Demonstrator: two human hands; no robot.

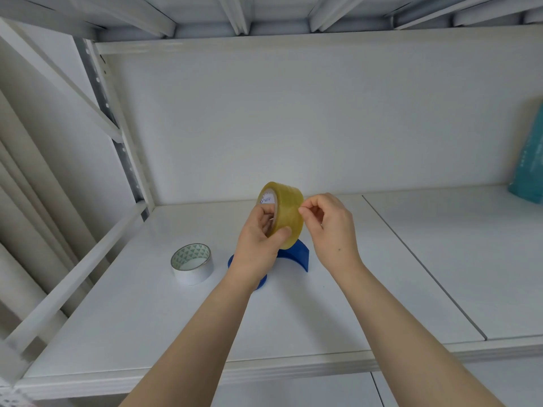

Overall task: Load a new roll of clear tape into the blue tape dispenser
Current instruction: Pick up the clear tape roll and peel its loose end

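Two hands raised above shelf (338,304): left hand (258,245) gripping clear tape roll (286,214), right hand (329,227) pinching at rim. Blue dispenser (296,255) below, unloaded. Best: find free end by nail, peel slowly, steady roll.

Nothing here can be read for certain. The clear tape roll (284,214) carries a white label inside its core with small dark print and a logo — too small and blurred to make out. The teal bag (529,160) at the right edge shows faint pale markings — illegible too.
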